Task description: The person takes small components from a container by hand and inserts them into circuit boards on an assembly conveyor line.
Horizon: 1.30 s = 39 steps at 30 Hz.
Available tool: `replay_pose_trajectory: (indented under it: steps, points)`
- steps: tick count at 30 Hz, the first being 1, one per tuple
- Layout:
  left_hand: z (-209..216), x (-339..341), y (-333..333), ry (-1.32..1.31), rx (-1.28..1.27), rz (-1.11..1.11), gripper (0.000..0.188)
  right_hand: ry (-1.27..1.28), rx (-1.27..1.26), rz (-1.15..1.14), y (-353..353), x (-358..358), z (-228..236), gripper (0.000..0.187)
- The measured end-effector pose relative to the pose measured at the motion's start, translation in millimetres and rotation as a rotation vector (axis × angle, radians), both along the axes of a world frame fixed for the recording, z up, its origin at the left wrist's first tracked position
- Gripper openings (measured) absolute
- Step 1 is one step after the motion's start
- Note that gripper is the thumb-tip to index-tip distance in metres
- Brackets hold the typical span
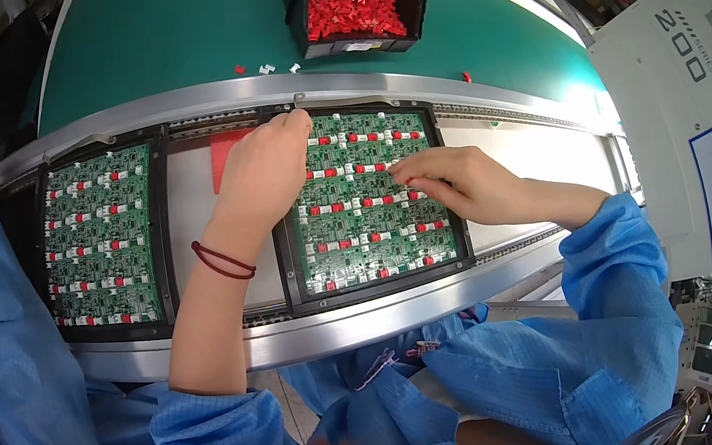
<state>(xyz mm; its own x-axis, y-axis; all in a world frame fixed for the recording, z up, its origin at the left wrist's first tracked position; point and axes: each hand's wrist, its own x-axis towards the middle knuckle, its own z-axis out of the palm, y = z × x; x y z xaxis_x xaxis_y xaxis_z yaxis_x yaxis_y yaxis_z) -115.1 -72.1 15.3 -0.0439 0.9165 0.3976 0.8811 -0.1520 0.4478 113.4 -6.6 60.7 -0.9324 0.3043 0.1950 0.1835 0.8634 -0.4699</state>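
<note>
1. While red pieces (367,138) already sit in every row of the circuit board (347,226), some spots are covered, so what remains is unclear.
2. The right hand (483,186) pinches one red bit (410,181) over it.
3. At its upper-left edge, the left hand's (264,167) grip cannot be told.

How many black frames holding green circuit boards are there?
2: the left frame, toward picture left, and the right frame, mid-picture, partly covered by the left hand and right hand. Others may be hidden at the dark rim.
</note>
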Motion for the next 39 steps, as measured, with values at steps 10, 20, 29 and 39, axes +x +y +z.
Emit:
replay_pose_trajectory:
  steps: [10,20,29,39]
  points:
    - [-6.8,-10.9,4.4,-0.004,-0.027,0.005,0.007,-0.277,-0.313,-0.075,-0.9,0.2,-13.3,0.018]
    - [-19.0,-16.6,8.4,0.009,-0.012,-0.002,0.007,-0.14,-0.277,-0.09,-12.4,-0.9,-38.6,0.018]
    - [-20.7,-24.1,9.8,0.054,-0.006,-0.002,0.007,-0.184,-0.226,-0.134,-12.5,-6.4,-52.0,0.013]
    - [-25.3,-31.5,3.6,0.037,0.069,-0.028,0.007,-0.174,-0.217,-0.195,-21.7,-11.3,-58.1,0.013]
